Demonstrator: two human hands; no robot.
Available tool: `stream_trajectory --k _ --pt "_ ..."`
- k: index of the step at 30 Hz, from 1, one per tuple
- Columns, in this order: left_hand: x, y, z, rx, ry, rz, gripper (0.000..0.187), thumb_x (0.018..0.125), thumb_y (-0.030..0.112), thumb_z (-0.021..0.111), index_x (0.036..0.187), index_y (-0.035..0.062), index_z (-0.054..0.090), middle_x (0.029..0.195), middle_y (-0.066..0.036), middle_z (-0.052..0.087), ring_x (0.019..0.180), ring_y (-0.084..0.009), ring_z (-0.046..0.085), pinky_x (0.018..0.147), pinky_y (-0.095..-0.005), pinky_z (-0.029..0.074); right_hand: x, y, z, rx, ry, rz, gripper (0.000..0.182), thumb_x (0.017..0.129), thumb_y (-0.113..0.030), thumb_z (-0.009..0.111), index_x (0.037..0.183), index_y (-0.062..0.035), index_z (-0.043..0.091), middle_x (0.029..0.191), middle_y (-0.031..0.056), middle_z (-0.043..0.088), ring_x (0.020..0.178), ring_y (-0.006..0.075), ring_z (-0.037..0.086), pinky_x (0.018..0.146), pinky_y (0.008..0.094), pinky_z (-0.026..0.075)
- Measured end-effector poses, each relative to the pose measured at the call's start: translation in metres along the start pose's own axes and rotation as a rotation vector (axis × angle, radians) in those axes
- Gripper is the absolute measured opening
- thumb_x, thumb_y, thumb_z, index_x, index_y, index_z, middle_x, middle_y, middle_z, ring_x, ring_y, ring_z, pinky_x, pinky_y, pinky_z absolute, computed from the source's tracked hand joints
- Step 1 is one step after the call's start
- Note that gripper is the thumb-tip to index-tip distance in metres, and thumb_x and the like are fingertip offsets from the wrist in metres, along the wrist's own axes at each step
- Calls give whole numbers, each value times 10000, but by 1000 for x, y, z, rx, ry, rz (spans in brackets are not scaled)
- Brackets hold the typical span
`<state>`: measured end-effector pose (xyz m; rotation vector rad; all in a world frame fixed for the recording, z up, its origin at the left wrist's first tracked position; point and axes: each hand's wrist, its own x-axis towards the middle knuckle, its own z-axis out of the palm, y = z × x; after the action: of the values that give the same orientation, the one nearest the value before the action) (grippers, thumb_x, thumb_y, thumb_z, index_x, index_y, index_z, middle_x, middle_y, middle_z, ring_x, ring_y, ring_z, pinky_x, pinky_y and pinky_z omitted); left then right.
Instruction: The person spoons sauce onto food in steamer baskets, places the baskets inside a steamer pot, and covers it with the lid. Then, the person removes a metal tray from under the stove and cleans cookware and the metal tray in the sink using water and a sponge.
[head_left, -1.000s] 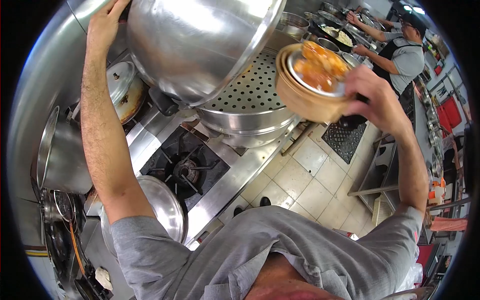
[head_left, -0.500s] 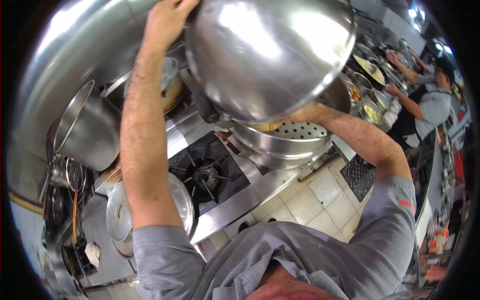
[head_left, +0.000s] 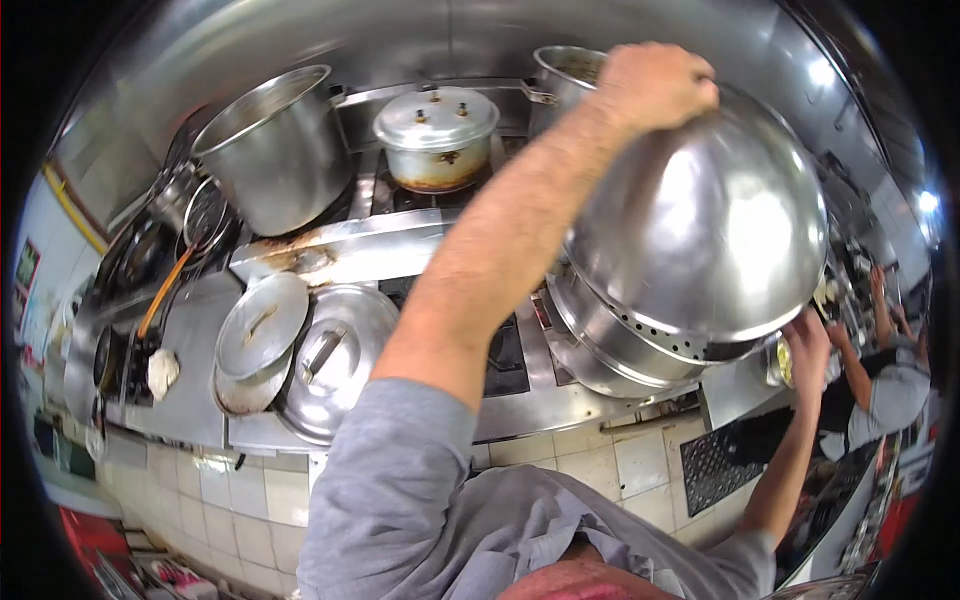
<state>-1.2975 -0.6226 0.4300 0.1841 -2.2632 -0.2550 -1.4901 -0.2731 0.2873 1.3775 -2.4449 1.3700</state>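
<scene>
One domed lid [head_left: 715, 225], at two o'clock, is tilted over a steamer pot [head_left: 612, 345]; the left hand [head_left: 657, 88] clasps its top. The right hand [head_left: 809, 346], grip unclear, is near its five-o'clock rim. Lid-handling seems underway; the next move calls for steadiness.

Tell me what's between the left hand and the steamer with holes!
In the head view, the shiny domed lid lies between the left hand, which grips its top, and the steamer; some holes show below it.
</scene>
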Motion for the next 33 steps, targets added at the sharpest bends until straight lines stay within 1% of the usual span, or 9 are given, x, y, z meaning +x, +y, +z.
stream_trajectory --k 6,13,14,15,16,19,24,30,33 --pt "22 51 108 273 -314 49 327 794 316 485 976 122 675 971 -95 660 960 -281 609 896 -496 357 -163 11 -18 376 398 32 189 835 -96 606 978 22 572 860 57 547 763 132 510 719 257 418" --pt "-67 77 45 -294 -155 380 421 753 293 661 1114 88 597 1161 -101 537 1136 -285 415 925 -422 346 -156 -43 50 782 -110 -137 299 731 -159 712 919 43 598 830 121 567 723 201 552 649 306 458" --pt "-99 85 19 -622 -319 497 413 721 229 691 1105 108 603 1086 -108 545 1072 -290 458 905 -393 363 -151 -50 64 858 -192 -145 294 720 -155 718 900 48 605 823 126 578 716 204 558 640 307 461" --pt "-148 109 -27 -842 -712 120 359 727 256 720 1055 134 639 1071 -96 534 1005 -271 485 884 -383 372 -147 -52 76 903 -302 -119 279 718 -135 716 895 50 607 831 133 584 729 205 563 648 304 460" --pt "-192 105 -19 -1048 -654 491 320 767 363 686 1005 151 671 1076 -80 518 995 -253 467 873 -371 368 -143 -53 90 948 -421 -88 264 716 -115 713 890 53 610 839 140 590 742 207 568 656 301 459" --pt "-298 132 -40 -1317 -718 335 281 817 375 642 982 150 677 1105 -95 461 997 -268 412 863 -375 336 -134 -61 135 954 -741 -89 212 721 -32 685 909 42 620 830 132 600 767 199 575 685 296 455" --pt "-388 173 -92 -1199 -454 93 49 758 154 618 796 126 632 1024 -69 462 975 -268 417 862 -402 304 -125 -114 209 721 -1127 -289 210 726 -43 690 919 12 629 823 100 612 765 178 580 688 288 455" --pt "-471 216 -177 -230 730 -333 217 738 187 614 586 102 484 685 -19 448 627 -204 443 728 -360 286 -154 -216 296 742 -1328 -513 166 724 -16 660 886 11 634 812 87 606 758 165 573 694 281 449" --pt "-497 231 -216 -326 756 -271 316 780 228 580 534 104 425 631 -22 417 586 -200 414 700 -374 265 -197 -271 337 774 -1434 -430 167 729 22 629 895 25 626 824 79 577 784 150 551 697 254 434"
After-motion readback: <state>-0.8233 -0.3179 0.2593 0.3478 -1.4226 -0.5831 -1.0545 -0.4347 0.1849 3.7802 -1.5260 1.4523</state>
